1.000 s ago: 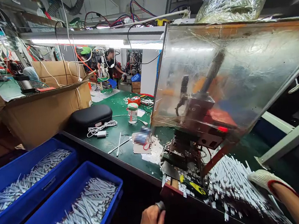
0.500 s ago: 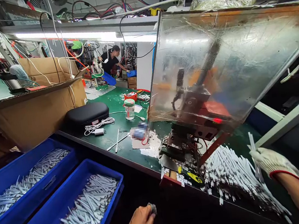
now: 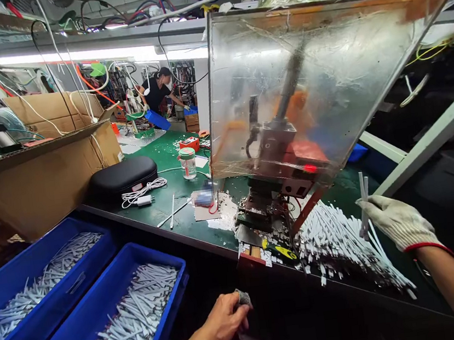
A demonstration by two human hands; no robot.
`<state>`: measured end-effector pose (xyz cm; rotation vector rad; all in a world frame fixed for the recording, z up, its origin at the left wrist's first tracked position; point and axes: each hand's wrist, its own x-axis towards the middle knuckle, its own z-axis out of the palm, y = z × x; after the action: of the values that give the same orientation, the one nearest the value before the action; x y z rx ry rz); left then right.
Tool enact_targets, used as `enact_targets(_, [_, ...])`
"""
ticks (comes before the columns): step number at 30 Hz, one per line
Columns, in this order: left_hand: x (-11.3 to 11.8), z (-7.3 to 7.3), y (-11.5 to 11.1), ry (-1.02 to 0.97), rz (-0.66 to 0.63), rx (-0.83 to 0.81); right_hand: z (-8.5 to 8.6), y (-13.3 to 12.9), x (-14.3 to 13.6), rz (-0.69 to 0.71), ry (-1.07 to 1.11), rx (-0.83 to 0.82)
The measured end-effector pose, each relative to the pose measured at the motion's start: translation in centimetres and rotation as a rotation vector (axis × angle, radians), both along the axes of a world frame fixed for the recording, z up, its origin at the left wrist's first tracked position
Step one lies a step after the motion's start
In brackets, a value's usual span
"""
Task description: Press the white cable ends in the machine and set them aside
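My right hand (image 3: pixel 399 221), in a white knitted glove with a red cuff, pinches a few slim white strips (image 3: pixel 362 189) upright above the table's right side. Right beside it, a large heap of similar strips (image 3: pixel 334 237) spreads along the table edge, some with small metallic-looking ends. My left hand (image 3: pixel 225 319) is bare and curled closed low in front of my body. A grey wrap (image 3: pixel 243 298) covers one of its fingertips; whatever its fingers may hold is hidden.
A press machine (image 3: pixel 276 147) stands behind a tilted clear shield (image 3: pixel 321 59). A yellow-black handled tool (image 3: pixel 280 250) lies at its base. Two blue bins (image 3: pixel 184 272) of strips sit left. A black case (image 3: pixel 124 174), jar (image 3: pixel 188 163) and carton (image 3: pixel 45 175) are farther back; a person (image 3: pixel 159 93) works beyond.
My right hand has lifted the strips up and leftward from the heap's edge. The left hand has shifted slightly right. The whole view has swung a little to the right.
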<state>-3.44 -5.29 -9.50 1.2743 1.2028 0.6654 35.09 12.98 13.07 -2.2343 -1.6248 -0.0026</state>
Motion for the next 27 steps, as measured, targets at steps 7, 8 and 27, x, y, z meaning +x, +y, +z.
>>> enact_targets(7, [2.3,3.6,0.4,-0.355,-0.056,-0.118,-1.0,-6.6,-6.7,0.197,0.958,0.226])
enact_targets(8, [2.7,4.4,0.5,-0.386,-0.071,-0.117,-2.0,-7.9,-8.6,0.249,1.11,0.144])
enact_targets(27, [2.3,1.8,-1.0,-0.231,-0.117,-0.136,-12.7,-15.2,-18.6,0.319,1.182,-0.257])
